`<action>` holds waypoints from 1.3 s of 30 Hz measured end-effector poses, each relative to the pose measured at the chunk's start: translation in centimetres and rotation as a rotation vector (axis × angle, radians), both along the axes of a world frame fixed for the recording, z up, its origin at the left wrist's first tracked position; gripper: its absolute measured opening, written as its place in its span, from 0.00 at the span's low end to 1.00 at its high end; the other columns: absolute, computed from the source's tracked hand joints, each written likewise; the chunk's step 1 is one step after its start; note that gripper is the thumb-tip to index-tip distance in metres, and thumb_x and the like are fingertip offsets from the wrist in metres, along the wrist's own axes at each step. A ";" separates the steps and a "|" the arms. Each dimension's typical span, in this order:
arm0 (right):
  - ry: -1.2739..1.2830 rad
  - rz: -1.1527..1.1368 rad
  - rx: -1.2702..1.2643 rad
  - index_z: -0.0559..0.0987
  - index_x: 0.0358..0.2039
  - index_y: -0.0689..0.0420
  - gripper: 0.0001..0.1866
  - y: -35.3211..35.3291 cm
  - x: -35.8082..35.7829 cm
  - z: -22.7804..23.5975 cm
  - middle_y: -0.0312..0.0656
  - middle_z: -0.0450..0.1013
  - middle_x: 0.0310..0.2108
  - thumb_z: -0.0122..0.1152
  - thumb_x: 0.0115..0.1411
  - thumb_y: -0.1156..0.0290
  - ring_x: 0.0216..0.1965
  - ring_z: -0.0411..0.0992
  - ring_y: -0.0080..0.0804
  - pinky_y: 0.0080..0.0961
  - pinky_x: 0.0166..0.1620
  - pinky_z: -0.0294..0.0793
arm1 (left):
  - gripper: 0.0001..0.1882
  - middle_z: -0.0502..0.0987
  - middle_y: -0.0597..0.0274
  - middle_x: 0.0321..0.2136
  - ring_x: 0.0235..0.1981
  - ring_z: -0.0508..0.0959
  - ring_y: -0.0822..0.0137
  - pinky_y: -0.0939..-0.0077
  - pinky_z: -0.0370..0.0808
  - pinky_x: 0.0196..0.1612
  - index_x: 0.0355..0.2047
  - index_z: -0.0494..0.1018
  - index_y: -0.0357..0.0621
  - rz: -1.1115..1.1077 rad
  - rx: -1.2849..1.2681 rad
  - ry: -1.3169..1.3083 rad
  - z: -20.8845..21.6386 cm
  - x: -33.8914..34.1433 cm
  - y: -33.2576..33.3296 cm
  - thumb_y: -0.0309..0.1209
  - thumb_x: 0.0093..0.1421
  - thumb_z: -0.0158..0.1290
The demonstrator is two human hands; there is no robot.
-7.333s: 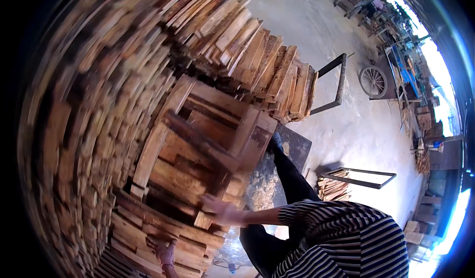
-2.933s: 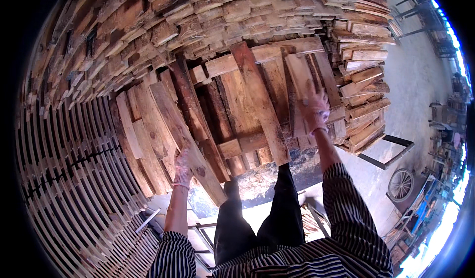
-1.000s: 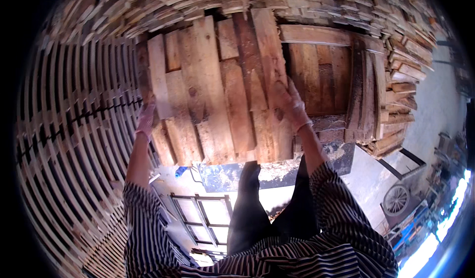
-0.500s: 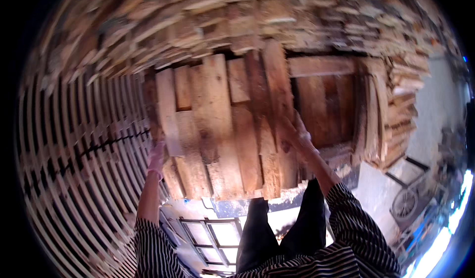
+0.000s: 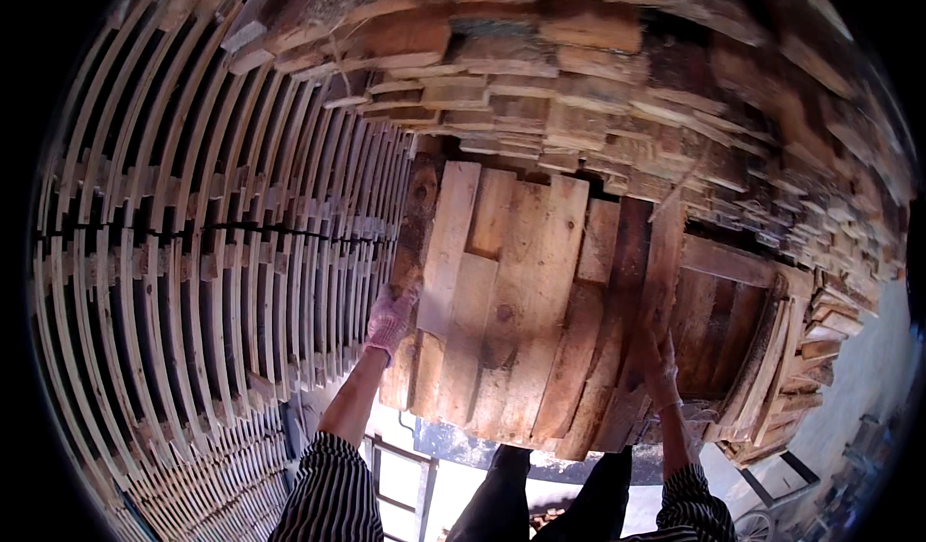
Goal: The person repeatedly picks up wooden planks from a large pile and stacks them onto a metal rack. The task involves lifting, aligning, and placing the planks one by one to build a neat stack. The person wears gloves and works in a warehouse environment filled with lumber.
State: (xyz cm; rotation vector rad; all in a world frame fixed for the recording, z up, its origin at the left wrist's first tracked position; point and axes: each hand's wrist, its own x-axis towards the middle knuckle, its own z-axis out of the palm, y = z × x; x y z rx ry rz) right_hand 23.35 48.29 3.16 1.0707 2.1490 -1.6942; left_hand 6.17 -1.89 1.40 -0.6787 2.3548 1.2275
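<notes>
A layer of rough wooden planks [image 5: 526,296] lies side by side in front of me, its surface uneven where some boards sit higher than others. My left hand [image 5: 391,318], in a pinkish knit glove, is closed on the lower part of a dark plank [image 5: 420,214] at the layer's left edge. At the right side my right hand [image 5: 658,366], also gloved, is closed around the lower part of a long reddish-brown plank [image 5: 666,262]. Its fingertips are partly lost in shadow and blur. Both arms wear striped sleeves.
Tall stacks of spaced slats [image 5: 231,282] rise close on the left. A high pile of board ends [image 5: 579,69] stands beyond the planks. To the right are a lower wooden bay [image 5: 719,320], more stacked boards [image 5: 825,339] and a wheeled metal frame [image 5: 781,489].
My view has turned, so the planks and both hands appear farther right and lower. The hands stay at the two sides of the plank layer, and the planks look unchanged.
</notes>
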 end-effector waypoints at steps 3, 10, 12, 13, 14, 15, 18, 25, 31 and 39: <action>-0.014 0.051 0.072 0.57 0.73 0.60 0.39 0.0 -0.4 0.2 0.54 0.67 0.64 0.54 0.71 0.50 0.62 0.68 0.41 0.30 0.63 0.68 | 0.41 0.79 0.51 0.52 0.48 0.78 0.64 0.71 0.74 0.50 0.66 0.63 0.35 0.072 0.098 -0.011 -1.8 0.9 -1.5 0.51 0.63 0.62; 0.015 0.199 0.319 0.56 0.71 0.67 0.40 0.9 4.2 -7.7 0.58 0.62 0.68 0.50 0.72 0.49 0.67 0.63 0.44 0.34 0.66 0.63 | 0.51 0.74 0.42 0.57 0.54 0.76 0.62 0.68 0.74 0.53 0.71 0.53 0.31 0.033 0.519 -0.090 -5.8 0.6 -9.2 0.55 0.62 0.61; 0.050 0.226 0.396 0.56 0.71 0.70 0.40 2.5 3.7 -8.1 0.59 0.60 0.69 0.49 0.73 0.48 0.68 0.61 0.45 0.35 0.68 0.62 | 0.51 0.71 0.40 0.60 0.59 0.74 0.61 0.67 0.73 0.58 0.72 0.52 0.33 -0.160 0.485 -0.016 -6.4 -0.2 -7.7 0.55 0.62 0.61; 0.022 0.167 0.417 0.56 0.71 0.69 0.40 4.1 4.1 -7.8 0.58 0.59 0.69 0.48 0.73 0.48 0.68 0.60 0.44 0.34 0.68 0.61 | 0.49 0.69 0.39 0.63 0.63 0.71 0.60 0.67 0.68 0.63 0.73 0.49 0.36 -0.195 0.599 -0.039 -6.2 -1.2 -5.1 0.50 0.63 0.61; 0.004 0.120 0.419 0.56 0.71 0.67 0.39 4.7 4.4 -7.5 0.57 0.59 0.70 0.48 0.73 0.49 0.68 0.60 0.44 0.34 0.68 0.61 | 0.47 0.66 0.39 0.65 0.66 0.68 0.59 0.67 0.64 0.67 0.74 0.47 0.39 -0.215 0.691 -0.065 -5.1 -1.6 -3.7 0.46 0.65 0.60; -0.011 0.068 0.423 0.57 0.72 0.66 0.38 5.3 3.9 -6.9 0.56 0.58 0.70 0.48 0.74 0.49 0.69 0.59 0.44 0.34 0.68 0.60 | 0.46 0.63 0.39 0.67 0.69 0.64 0.58 0.67 0.60 0.71 0.75 0.45 0.42 -0.241 0.781 -0.092 -3.4 -2.3 -2.1 0.42 0.66 0.59; 0.010 0.035 0.111 0.57 0.72 0.62 0.37 0.9 1.1 -5.6 0.53 0.57 0.71 0.48 0.74 0.48 0.69 0.59 0.43 0.33 0.68 0.60 | 0.46 0.57 0.42 0.71 0.72 0.59 0.55 0.67 0.55 0.74 0.75 0.38 0.41 -0.034 1.166 -0.068 -5.7 4.4 -8.4 0.35 0.68 0.56; -0.013 0.197 0.075 0.51 0.74 0.61 0.39 4.9 2.6 -4.4 0.51 0.55 0.72 0.51 0.71 0.55 0.70 0.57 0.43 0.34 0.70 0.58 | 0.35 0.72 0.62 0.61 0.63 0.69 0.68 0.71 0.63 0.67 0.64 0.69 0.36 -0.038 1.030 -0.090 0.4 9.0 -8.4 0.49 0.66 0.59; 0.041 0.593 0.069 0.45 0.75 0.61 0.44 8.3 3.5 -5.6 0.50 0.50 0.73 0.58 0.65 0.67 0.71 0.54 0.43 0.35 0.72 0.57 | 0.39 0.68 0.61 0.65 0.64 0.68 0.60 0.60 0.64 0.65 0.69 0.64 0.52 0.729 0.686 -0.082 -7.4 25.1 -14.2 0.64 0.69 0.43; -0.273 0.632 0.356 0.38 0.77 0.47 0.42 7.7 2.2 -3.8 0.41 0.43 0.76 0.49 0.72 0.61 0.71 0.53 0.43 0.44 0.64 0.68 | 0.48 0.66 0.61 0.67 0.60 0.71 0.61 0.64 0.69 0.56 0.71 0.61 0.53 1.076 0.767 -0.261 -12.1 44.2 -8.6 0.73 0.61 0.46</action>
